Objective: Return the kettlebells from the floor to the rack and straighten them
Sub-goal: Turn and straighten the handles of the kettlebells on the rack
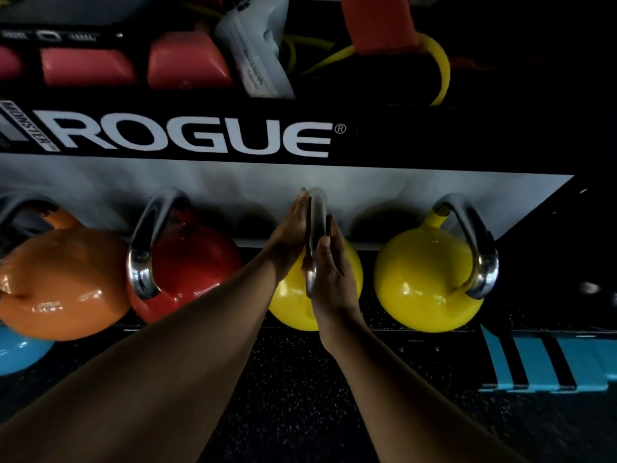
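A yellow kettlebell [290, 295] with a steel handle [317, 212] stands on the lower shelf of the black rack [200, 138]. My left hand [288, 233] lies flat against the handle's left side, fingers straight. My right hand [330, 272] presses flat on the handle's right side, so the handle sits squeezed between both palms. A second yellow kettlebell [424, 279] stands to the right, handle turned sideways. A red kettlebell [197, 262] and an orange kettlebell [56, 282] stand to the left on the same shelf.
A blue kettlebell [16, 355] peeks out at the bottom left, below the orange one. A blue striped step platform [547, 362] lies on the floor at the right. The upper shelf holds pink weights [90, 68], a grey case [253, 48] and yellow bands [437, 61]. Dark speckled floor lies below.
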Tool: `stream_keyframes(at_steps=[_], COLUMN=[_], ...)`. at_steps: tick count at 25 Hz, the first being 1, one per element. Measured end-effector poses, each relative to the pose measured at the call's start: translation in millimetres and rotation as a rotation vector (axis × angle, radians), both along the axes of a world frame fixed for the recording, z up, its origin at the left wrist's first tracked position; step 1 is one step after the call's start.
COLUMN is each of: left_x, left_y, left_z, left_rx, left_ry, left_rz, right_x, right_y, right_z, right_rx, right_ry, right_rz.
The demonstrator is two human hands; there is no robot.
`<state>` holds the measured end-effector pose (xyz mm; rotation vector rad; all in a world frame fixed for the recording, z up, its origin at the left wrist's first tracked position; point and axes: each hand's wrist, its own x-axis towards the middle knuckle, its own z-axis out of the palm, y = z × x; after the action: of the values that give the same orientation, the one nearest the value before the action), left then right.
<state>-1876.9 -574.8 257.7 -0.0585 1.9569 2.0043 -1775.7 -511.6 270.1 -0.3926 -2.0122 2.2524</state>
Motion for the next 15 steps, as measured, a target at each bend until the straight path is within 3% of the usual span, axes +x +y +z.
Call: stream_keyframes(at_steps=[8, 15], left_x=[-4.8, -3.2], left_y=[-4.0, -4.3], left_z=[-23.6, -27.5], left_rx=[0.060, 0.040], left_ry=[-0.020, -0.073], left_rz=[-0.022, -0.133], right_x=[0.2, 2.5], right_y=[-5.2, -10.5], right_z=[-4.7, -7.0], right_rx=[-0.122, -0.072], right_ry=[0.024, 0.075], right_rz=[-0.058, -0.101])
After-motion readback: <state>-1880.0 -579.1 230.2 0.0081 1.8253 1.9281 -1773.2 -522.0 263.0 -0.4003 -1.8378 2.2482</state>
